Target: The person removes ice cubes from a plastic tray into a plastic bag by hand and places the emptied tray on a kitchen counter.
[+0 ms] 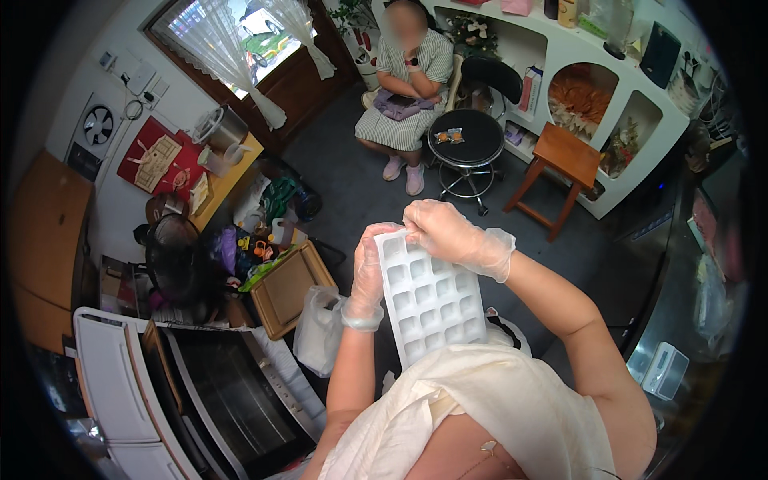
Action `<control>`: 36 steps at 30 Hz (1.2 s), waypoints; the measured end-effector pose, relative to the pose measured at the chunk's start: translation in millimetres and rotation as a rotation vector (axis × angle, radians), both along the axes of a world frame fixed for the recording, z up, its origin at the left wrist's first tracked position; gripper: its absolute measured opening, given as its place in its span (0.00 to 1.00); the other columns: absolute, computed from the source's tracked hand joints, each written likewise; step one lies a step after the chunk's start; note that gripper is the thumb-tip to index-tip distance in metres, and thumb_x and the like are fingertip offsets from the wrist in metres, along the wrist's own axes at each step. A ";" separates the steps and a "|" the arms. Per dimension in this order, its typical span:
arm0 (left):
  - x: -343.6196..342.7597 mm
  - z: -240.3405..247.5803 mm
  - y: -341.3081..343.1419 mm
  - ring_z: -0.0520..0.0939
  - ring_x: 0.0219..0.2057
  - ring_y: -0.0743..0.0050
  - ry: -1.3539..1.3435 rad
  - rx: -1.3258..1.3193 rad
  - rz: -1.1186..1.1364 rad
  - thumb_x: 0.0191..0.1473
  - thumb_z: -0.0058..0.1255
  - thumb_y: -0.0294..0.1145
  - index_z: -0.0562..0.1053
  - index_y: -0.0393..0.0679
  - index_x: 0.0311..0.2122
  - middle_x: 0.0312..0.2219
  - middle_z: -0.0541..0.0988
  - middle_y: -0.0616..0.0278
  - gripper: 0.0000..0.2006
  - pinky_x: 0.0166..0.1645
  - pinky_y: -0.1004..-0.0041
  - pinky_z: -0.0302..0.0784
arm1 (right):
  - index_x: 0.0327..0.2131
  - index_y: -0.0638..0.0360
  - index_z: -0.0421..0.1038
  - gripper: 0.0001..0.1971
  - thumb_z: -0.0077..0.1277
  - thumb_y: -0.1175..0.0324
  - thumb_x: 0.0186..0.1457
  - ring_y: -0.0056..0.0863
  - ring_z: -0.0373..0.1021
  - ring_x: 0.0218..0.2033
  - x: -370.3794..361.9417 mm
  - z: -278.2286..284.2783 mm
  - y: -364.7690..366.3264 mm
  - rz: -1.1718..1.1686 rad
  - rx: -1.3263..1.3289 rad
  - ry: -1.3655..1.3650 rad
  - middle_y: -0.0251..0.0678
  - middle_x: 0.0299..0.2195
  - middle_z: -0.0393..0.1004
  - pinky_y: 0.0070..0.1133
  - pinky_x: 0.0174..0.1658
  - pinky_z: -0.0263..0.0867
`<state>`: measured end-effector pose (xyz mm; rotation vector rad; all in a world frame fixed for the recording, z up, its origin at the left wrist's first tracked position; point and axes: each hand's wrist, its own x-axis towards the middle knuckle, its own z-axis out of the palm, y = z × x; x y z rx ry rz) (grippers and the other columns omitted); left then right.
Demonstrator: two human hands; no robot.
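Note:
A white ice cube tray [422,286] with rows of square hollows is held tilted in front of my body. Its near end is overlapped by my cream-coloured clothing. My left hand [368,276], in a clear disposable glove, grips the tray along its upper left side. My right hand [446,230], gloved the same way, is closed at the tray's far edge, over the corner hollows. Its fingertips are partly hidden, so anything small between them cannot be made out.
A person [408,88] sits ahead beside a round black stool [466,132] and a wooden stool [566,156]. To the left stand an oven [232,392], a brown tray [292,290] and a white plastic bag [318,332]. A counter at right bears a small scale [666,370].

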<state>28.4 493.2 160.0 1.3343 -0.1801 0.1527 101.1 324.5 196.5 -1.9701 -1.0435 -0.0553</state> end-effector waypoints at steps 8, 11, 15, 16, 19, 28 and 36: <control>3.6 6.6 -8.6 0.74 0.38 0.76 0.027 0.028 0.076 0.63 0.35 0.47 0.67 0.38 0.40 0.37 0.73 0.61 0.20 0.46 0.75 0.70 | 0.27 0.64 0.70 0.08 0.57 0.73 0.44 0.27 0.70 0.28 11.6 -7.9 -53.8 -0.121 0.067 0.230 0.36 0.24 0.69 0.21 0.33 0.66; 4.6 10.5 -8.5 0.73 0.40 0.75 0.031 0.058 0.063 0.62 0.35 0.48 0.68 0.39 0.39 0.38 0.71 0.62 0.20 0.48 0.74 0.70 | 0.25 0.64 0.69 0.09 0.59 0.72 0.43 0.23 0.70 0.26 5.8 -12.6 -59.1 -0.258 0.113 0.374 0.35 0.22 0.70 0.21 0.30 0.65; 1.9 16.5 -9.4 0.73 0.39 0.76 0.069 -0.023 0.040 0.62 0.36 0.47 0.68 0.39 0.38 0.38 0.71 0.63 0.19 0.47 0.75 0.69 | 0.22 0.64 0.68 0.10 0.61 0.72 0.42 0.18 0.68 0.21 -5.1 -28.4 -59.3 -0.451 0.193 0.678 0.34 0.20 0.70 0.19 0.25 0.64; 1.3 16.2 -8.9 0.73 0.39 0.76 0.069 -0.029 0.052 0.62 0.36 0.47 0.68 0.40 0.38 0.38 0.71 0.63 0.18 0.47 0.75 0.69 | 0.21 0.63 0.67 0.10 0.59 0.72 0.44 0.17 0.67 0.17 -11.2 -29.3 -58.1 -0.455 0.244 0.679 0.33 0.17 0.69 0.18 0.23 0.62; 0.1 17.1 -7.4 0.73 0.38 0.79 0.103 -0.007 0.102 0.61 0.38 0.49 0.68 0.40 0.38 0.37 0.71 0.65 0.19 0.46 0.77 0.69 | 0.20 0.63 0.67 0.09 0.57 0.72 0.47 0.16 0.67 0.17 -28.9 -41.4 -54.2 -0.493 0.206 0.795 0.33 0.15 0.69 0.18 0.22 0.62; 2.9 9.9 -0.2 0.72 0.36 0.81 0.091 0.080 0.160 0.61 0.38 0.50 0.69 0.39 0.37 0.36 0.71 0.66 0.20 0.44 0.79 0.68 | 0.23 0.63 0.65 0.10 0.54 0.70 0.49 0.39 0.70 0.19 -95.3 -70.7 -60.6 -0.498 0.024 0.625 0.44 0.17 0.70 0.28 0.26 0.64; 10.0 6.0 2.0 0.72 0.36 0.81 0.133 0.055 0.106 0.61 0.37 0.45 0.69 0.41 0.36 0.35 0.71 0.66 0.16 0.44 0.78 0.68 | 0.26 0.62 0.61 0.09 0.50 0.71 0.53 0.42 0.68 0.18 -106.1 -66.1 -62.0 -0.575 0.028 0.530 0.45 0.16 0.68 0.31 0.24 0.62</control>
